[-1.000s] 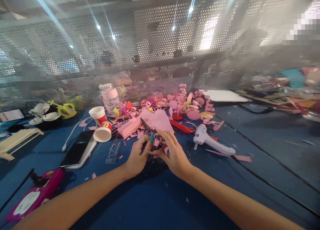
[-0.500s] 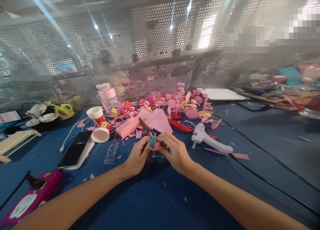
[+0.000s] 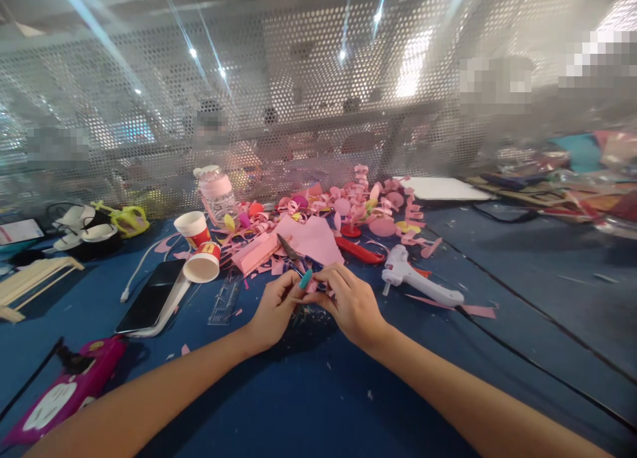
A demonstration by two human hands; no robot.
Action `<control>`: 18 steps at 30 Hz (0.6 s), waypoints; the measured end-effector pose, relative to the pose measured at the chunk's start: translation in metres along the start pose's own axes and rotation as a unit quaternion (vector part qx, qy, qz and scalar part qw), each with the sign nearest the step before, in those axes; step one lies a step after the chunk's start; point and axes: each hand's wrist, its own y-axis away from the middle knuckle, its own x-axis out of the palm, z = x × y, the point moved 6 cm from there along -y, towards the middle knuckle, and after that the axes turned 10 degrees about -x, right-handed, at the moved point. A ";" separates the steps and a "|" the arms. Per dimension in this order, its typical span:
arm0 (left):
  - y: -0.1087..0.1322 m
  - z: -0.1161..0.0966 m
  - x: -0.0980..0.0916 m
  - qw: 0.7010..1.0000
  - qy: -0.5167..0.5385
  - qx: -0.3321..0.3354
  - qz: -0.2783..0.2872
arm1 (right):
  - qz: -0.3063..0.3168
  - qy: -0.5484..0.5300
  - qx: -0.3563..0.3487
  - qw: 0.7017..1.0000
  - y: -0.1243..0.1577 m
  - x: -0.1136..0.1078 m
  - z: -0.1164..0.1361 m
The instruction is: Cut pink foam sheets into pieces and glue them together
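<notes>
Pink scrap (image 3: pixel 312 287) sat pinched between left hand (image 3: pixel 271 312) and right hand (image 3: pixel 351 305), both grips closed on it, low over the bench (image 3: pixel 298 391), probably for steadiness

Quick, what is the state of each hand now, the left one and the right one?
Left hand: closed, pinching a small teal piece.
Right hand: closed, fingers pinched beside the same piece; what it grips cannot be told.

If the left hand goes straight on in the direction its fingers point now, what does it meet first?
Past the teal piece at its fingertips, the left hand would probably meet the scissors lying on the pink sheet; depth is unclear.
</notes>
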 end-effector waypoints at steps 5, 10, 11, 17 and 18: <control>0.003 0.000 0.001 1.000 0.011 -0.017 -0.021 | 0.001 0.012 -0.022 1.000 0.000 0.000 0.005; 0.003 0.001 -0.001 0.999 0.012 -0.022 -0.033 | -0.007 -0.018 0.002 1.000 0.002 0.002 0.006; 0.003 0.001 -0.001 0.999 0.010 -0.021 -0.035 | -0.004 -0.024 0.009 1.000 0.003 0.003 0.005; -0.002 0.007 0.000 1.000 0.005 -0.029 0.009 | 0.043 -0.094 0.042 0.994 0.005 0.007 -0.005; -0.003 0.008 0.000 0.999 0.003 -0.032 0.021 | 0.045 -0.111 0.040 0.992 0.005 0.008 -0.007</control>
